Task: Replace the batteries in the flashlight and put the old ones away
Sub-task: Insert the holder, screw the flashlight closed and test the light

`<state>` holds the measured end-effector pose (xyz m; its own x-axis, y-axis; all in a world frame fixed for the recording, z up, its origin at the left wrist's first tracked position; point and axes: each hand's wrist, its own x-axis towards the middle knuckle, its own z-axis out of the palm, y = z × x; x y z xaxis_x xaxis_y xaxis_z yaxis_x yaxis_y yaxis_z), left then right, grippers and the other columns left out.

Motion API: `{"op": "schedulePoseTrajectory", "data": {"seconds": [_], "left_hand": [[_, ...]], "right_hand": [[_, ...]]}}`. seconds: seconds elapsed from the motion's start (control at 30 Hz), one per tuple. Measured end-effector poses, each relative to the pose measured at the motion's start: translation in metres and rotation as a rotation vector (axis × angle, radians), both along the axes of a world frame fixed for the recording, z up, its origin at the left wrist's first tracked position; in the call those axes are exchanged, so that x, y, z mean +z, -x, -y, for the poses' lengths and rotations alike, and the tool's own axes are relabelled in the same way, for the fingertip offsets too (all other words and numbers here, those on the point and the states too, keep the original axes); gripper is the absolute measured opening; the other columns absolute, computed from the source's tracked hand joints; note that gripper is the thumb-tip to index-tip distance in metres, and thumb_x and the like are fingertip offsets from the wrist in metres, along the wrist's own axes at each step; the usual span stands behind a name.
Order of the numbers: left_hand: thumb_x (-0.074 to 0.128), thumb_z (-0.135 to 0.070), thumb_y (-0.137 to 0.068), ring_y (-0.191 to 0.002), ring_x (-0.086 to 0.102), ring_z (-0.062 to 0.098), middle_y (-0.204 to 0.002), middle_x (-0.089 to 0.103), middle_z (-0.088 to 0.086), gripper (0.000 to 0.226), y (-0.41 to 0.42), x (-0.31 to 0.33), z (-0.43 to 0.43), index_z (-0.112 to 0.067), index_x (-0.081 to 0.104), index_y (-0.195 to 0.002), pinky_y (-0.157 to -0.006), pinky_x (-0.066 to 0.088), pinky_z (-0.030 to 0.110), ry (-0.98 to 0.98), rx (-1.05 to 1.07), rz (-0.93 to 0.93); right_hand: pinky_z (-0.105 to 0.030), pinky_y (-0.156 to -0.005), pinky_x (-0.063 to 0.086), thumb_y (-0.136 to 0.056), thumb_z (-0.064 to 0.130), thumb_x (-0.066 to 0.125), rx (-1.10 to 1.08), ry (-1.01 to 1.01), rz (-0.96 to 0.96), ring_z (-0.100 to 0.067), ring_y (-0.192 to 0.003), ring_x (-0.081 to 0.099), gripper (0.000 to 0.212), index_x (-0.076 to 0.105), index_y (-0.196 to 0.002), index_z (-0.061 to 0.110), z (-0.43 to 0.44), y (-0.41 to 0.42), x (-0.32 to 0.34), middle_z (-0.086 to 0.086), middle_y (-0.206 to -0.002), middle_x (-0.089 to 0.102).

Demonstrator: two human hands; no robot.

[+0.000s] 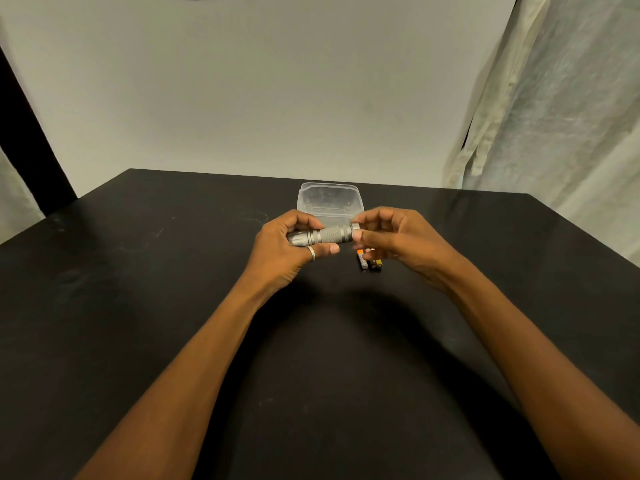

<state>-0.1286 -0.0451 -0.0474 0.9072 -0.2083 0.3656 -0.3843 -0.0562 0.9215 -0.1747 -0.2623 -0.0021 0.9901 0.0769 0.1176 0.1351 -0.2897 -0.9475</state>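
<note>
A silver knurled flashlight (327, 234) lies sideways above the black table, head end to the left. My left hand (284, 249), a ring on its thumb, is wrapped around the head end. My right hand (391, 237) pinches the tail cap end between thumb and fingertips. Small batteries (367, 262) lie on the table just below my right fingers: one with an orange tip, others black and yellow, partly hidden by the hand. A clear plastic container (329, 199) stands open right behind the flashlight.
The black table (173, 289) runs up to a plain wall at the back. A pale curtain (554, 116) hangs at the right, beside the table's far right corner. A dark post stands at the far left.
</note>
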Motion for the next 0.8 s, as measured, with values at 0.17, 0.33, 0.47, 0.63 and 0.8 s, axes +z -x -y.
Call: {"op": "schedulePoseTrajectory", "data": {"seconds": [0.17,0.33,0.47,0.63,0.8], "left_hand": [[0.094,-0.012,-0.063,-0.088,0.070,0.008,-0.096,0.073,-0.001,0.040,0.001,0.000,0.002,-0.012,0.070,-0.095,-0.077,0.057,0.022,-0.007,-0.010,-0.002],[0.094,-0.013,-0.064,-0.085,0.069,0.007,-0.096,0.072,0.001,0.040,-0.001,0.000,0.000,-0.013,0.070,-0.096,-0.074,0.057,0.023,-0.003,-0.003,-0.002],[0.095,-0.013,-0.063,-0.087,0.069,0.009,-0.096,0.072,0.002,0.041,-0.001,0.000,0.001,-0.012,0.070,-0.095,-0.077,0.059,0.027,-0.007,-0.005,0.004],[0.094,-0.012,-0.064,-0.089,0.069,0.010,-0.097,0.072,0.003,0.041,-0.001,0.000,0.001,-0.012,0.069,-0.095,-0.078,0.059,0.026,0.000,-0.017,0.005],[0.094,-0.012,-0.064,-0.089,0.070,0.011,-0.096,0.072,0.001,0.040,0.000,0.000,0.000,-0.012,0.070,-0.095,-0.080,0.060,0.029,0.002,-0.016,-0.005]], "right_hand": [[-0.033,-0.066,0.058,-0.101,0.044,0.059,-0.108,0.148,0.005,-0.019,-0.070,0.073,0.038,0.069,-0.087,0.010,-0.008,0.000,-0.005,-0.011,-0.082,0.074],[-0.026,-0.069,0.061,-0.093,0.009,0.073,0.019,0.043,0.015,-0.015,-0.082,0.072,0.030,0.067,-0.121,0.008,0.000,0.000,-0.001,-0.014,-0.102,0.074],[-0.024,-0.064,0.059,-0.098,0.022,0.068,0.000,0.094,-0.015,-0.016,-0.076,0.070,0.019,0.070,-0.107,0.006,-0.003,0.000,-0.004,-0.011,-0.089,0.074],[-0.028,-0.061,0.055,-0.102,0.045,0.055,-0.070,0.135,-0.035,-0.016,-0.072,0.071,0.043,0.069,-0.094,0.005,-0.008,0.001,-0.003,-0.010,-0.084,0.073],[-0.027,-0.071,0.062,-0.092,0.007,0.073,0.034,0.018,-0.005,-0.016,-0.085,0.070,0.032,0.067,-0.123,0.007,0.003,0.001,0.000,-0.012,-0.106,0.072]]}}
